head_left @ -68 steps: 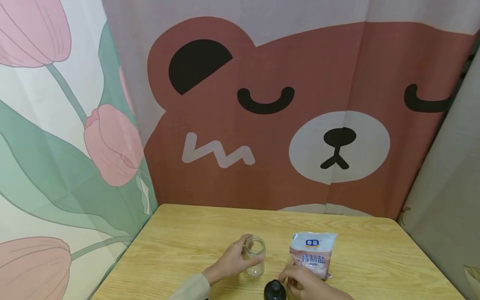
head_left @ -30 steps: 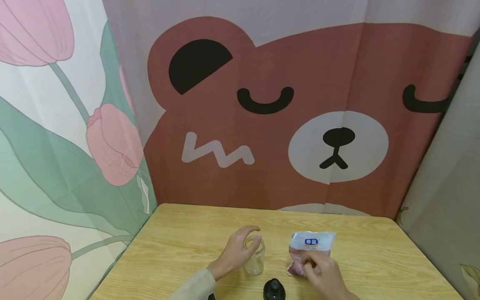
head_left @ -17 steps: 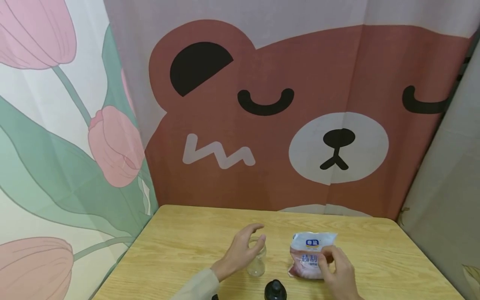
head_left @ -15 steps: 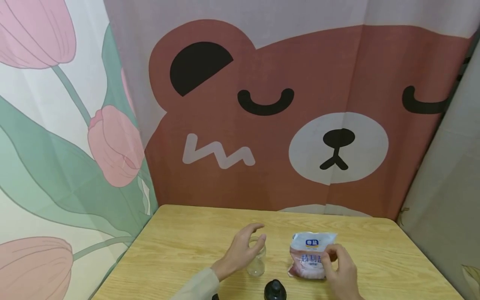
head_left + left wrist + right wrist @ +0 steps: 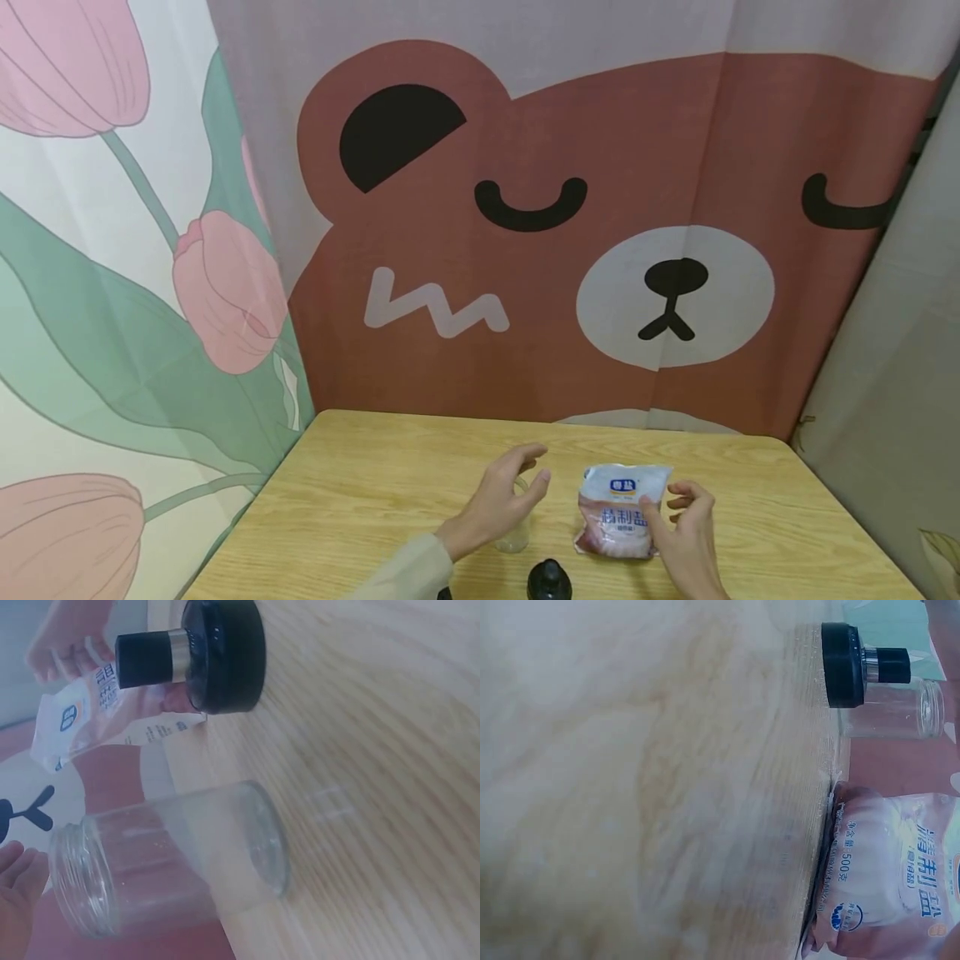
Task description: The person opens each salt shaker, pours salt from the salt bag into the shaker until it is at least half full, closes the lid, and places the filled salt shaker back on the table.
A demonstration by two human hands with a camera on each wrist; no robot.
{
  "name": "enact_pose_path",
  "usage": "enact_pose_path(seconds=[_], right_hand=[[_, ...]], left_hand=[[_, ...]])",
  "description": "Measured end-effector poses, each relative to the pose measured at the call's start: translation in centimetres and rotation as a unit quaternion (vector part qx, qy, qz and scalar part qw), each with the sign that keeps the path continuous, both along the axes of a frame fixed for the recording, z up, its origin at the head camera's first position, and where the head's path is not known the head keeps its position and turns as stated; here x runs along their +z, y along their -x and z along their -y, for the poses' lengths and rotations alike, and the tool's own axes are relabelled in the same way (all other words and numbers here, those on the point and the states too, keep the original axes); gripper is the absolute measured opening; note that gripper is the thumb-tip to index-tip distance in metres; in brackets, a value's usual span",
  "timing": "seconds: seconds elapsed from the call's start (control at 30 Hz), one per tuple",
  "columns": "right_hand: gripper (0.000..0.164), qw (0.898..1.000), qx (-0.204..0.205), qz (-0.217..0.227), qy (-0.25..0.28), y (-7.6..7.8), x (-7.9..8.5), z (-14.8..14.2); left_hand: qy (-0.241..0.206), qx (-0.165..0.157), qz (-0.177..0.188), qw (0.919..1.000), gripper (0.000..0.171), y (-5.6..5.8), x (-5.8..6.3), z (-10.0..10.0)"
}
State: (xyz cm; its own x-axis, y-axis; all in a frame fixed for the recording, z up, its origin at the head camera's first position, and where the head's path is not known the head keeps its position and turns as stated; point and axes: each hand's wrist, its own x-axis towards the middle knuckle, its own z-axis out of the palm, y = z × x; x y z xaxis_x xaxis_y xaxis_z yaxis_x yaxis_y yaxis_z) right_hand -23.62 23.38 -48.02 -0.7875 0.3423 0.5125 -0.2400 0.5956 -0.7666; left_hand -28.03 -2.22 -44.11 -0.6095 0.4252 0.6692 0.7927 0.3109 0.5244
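In the head view my left hand (image 5: 495,500) hovers over the glass jar (image 5: 513,540), thumb and fingers spread and nothing between them. The left wrist view has the lidless jar (image 5: 172,862) upright on the table, its threaded mouth just apart from the fingertips (image 5: 22,870). A bag of salt (image 5: 618,512), white and pink, stands to the jar's right. My right hand (image 5: 686,533) is at its right edge, thumb in front of the bag and loosely bent fingers beside it; firm contact cannot be made out. A black lid (image 5: 550,581) with a knob lies nearer me.
The wooden table (image 5: 390,467) carries these things. Behind it hangs a curtain (image 5: 450,367) with a bear print, and a tulip-print cloth (image 5: 135,350) is on the left. A pale curtain (image 5: 892,358) closes the right side.
My left hand has let go of the jar, risen and shifted right above it. My right hand has left the lid, passed across the salt bag to its right edge and spread its fingers.
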Motion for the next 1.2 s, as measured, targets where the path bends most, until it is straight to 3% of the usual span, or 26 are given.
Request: enact_pose_path(seconds=[0.13,0.3,0.5,0.63,0.87,1.0,1.2], right_hand=[[0.063,0.997,0.050,0.051,-0.009,-0.1,0.0,-0.3],[0.076,0.990,0.116,0.083,-0.012,0.1,-0.4,-0.5],[0.086,0.984,0.138,0.116,-0.009,0.4,-1.0,-0.3],[0.083,0.978,0.151,0.144,0.003,0.5,-1.0,-0.2],[0.086,0.957,0.183,0.216,0.058,0.6,-1.0,-0.4],[0.084,0.955,0.189,0.219,0.072,0.7,-1.3,-0.5],[0.073,0.949,0.217,0.201,0.113,1.0,-2.2,-0.5]], left_hand=[[-0.002,-0.010,-0.004,0.9999,0.035,0.0,0.2,-0.6],[-0.009,-0.034,0.015,0.9993,0.043,-0.3,0.4,-1.4],[-0.008,-0.037,0.006,0.9993,0.047,-0.5,0.2,-2.3],[0.022,-0.039,0.008,0.9990,0.048,-0.7,0.2,-2.7],[0.071,-0.008,-0.001,0.9974,0.049,-1.2,-0.1,-3.3],[0.077,0.004,-0.017,0.9969,0.048,-1.4,-0.4,-3.6],[0.085,-0.005,-0.009,0.9964,0.050,-1.5,-1.0,-3.9]])
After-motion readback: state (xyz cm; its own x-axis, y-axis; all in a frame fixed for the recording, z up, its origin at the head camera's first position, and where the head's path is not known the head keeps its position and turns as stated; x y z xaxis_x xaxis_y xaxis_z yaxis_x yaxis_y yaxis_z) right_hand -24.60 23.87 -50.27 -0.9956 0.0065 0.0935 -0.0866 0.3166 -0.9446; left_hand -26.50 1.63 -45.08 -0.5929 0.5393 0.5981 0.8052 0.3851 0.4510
